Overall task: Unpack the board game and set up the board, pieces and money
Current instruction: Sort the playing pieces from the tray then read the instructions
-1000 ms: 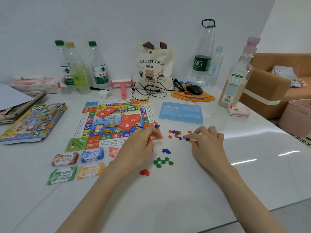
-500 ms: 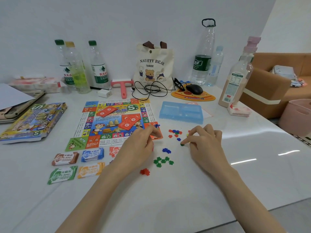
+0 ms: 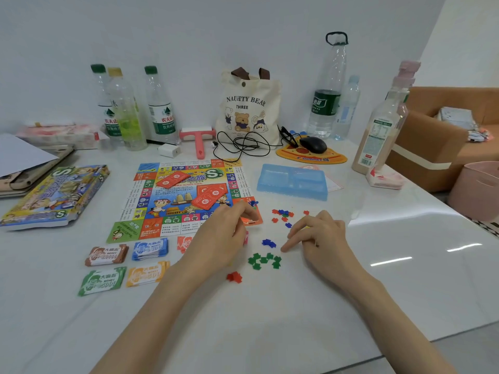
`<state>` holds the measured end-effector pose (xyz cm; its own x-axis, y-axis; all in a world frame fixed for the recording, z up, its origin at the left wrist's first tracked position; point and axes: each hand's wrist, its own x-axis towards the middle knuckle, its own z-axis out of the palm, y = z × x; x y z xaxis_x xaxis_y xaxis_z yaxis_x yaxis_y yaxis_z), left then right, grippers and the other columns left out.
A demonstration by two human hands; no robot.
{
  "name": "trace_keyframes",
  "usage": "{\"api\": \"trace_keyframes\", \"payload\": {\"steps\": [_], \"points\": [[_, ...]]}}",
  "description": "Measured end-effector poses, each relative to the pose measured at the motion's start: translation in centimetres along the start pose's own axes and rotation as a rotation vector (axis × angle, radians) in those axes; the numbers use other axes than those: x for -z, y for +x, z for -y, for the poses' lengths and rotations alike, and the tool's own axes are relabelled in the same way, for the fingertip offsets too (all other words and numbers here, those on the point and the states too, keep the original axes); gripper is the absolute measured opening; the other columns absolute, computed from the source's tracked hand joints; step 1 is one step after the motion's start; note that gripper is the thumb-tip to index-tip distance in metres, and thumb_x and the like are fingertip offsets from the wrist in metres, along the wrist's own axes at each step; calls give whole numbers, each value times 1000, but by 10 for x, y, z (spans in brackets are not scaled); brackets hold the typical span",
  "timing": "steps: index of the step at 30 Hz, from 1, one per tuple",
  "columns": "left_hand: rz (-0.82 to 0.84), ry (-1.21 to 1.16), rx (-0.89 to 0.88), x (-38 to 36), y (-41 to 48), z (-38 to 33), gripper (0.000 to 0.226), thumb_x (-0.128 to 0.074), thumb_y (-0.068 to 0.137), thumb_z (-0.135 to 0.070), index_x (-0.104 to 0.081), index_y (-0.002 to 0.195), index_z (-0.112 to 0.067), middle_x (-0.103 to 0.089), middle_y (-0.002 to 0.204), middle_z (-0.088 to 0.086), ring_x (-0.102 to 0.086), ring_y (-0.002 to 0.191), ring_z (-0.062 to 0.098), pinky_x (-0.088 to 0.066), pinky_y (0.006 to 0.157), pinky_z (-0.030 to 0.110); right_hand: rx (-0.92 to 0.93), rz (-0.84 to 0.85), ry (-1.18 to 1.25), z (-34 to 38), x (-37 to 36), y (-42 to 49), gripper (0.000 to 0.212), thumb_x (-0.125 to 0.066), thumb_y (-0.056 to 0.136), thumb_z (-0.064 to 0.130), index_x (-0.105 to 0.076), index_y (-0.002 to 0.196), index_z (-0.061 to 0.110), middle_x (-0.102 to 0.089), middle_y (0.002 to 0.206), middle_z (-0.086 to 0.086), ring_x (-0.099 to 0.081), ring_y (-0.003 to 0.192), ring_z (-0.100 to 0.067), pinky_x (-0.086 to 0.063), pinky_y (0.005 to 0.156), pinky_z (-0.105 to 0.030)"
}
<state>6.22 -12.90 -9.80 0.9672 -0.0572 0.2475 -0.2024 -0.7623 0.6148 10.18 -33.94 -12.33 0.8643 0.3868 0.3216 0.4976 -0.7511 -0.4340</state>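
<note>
The colourful paper game board (image 3: 175,203) lies flat on the white worktop (image 3: 270,319), in front of the person and a little to the left. Two red card stacks (image 3: 209,197) lie on its middle. Just below its near edge lie the brown money bundle (image 3: 106,255), the blue money bundle (image 3: 149,249), the green money bundle (image 3: 101,282) and the yellow money bundle (image 3: 147,273).

To the right of the board the small plastic pieces are in groups: the green pieces (image 3: 264,261), the blue pieces (image 3: 268,242) just above them, the red pieces (image 3: 234,277) nearer to the person, and a mixed heap of pieces (image 3: 283,215) farther away.

The left hand (image 3: 224,238) covers the near right corner of the board. Its fingers are curled, with the tips on the orange corner square. I cannot tell if its grip holds anything.

The right hand (image 3: 321,236) is just right of the pieces. One finger points down to the worktop beside the blue pieces and the other fingers are curled in. I cannot tell if this grip holds a piece.

Behind the pieces lies a light blue plastic tray (image 3: 293,182). The printed game box (image 3: 54,195) lies at the left. Along the wall stand clear plastic bottles (image 3: 159,109), a cream cloth bag (image 3: 248,109) and a black mouse (image 3: 313,144).
</note>
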Motion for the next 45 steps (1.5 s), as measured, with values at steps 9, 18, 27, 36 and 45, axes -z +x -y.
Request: {"api": "trace_keyframes", "payload": {"steps": [9,18,27,36,45], "points": [[-6,11,16,0,1,1,31,-38,98,-9,-56,112,-31,-55,117,-6,-51,100,4,-46,84,27,-54,-106,-40,1,2,8,56,-44,89,-7,-76,90,39,-59,103,20,-37,96,-9,-21,83,-27],[5,1,9,-1,2,3,31,-38,98,-9,-56,111,-31,-55,118,-5,-52,105,6,-47,89,32,-112,56,-394,5,4,24,40,-43,101,19,-56,129,45,-37,143,12,-24,123,-16,-16,97,-33],[8,-15,4,-2,1,1,33,-39,97,-8,-56,109,-34,-56,117,-7,-52,105,3,-47,91,30,-140,0,-404,8,8,25,41,-45,99,16,-58,128,43,-37,145,10,-24,124,-19,-15,96,-34],[3,-12,6,-1,1,2,33,-39,97,-9,-57,110,-33,-56,116,-7,-52,103,2,-47,89,29,-96,56,-300,6,4,21,46,-41,98,10,-66,113,45,-38,143,17,-22,123,-14,-12,94,-29],[6,-10,3,0,0,0,33,-38,98,-8,-57,109,-32,-56,117,-8,-50,105,0,-46,90,26,-72,50,-243,6,5,12,51,-40,95,6,-69,109,46,-42,140,22,-23,115,-11,-15,93,-29]]}}
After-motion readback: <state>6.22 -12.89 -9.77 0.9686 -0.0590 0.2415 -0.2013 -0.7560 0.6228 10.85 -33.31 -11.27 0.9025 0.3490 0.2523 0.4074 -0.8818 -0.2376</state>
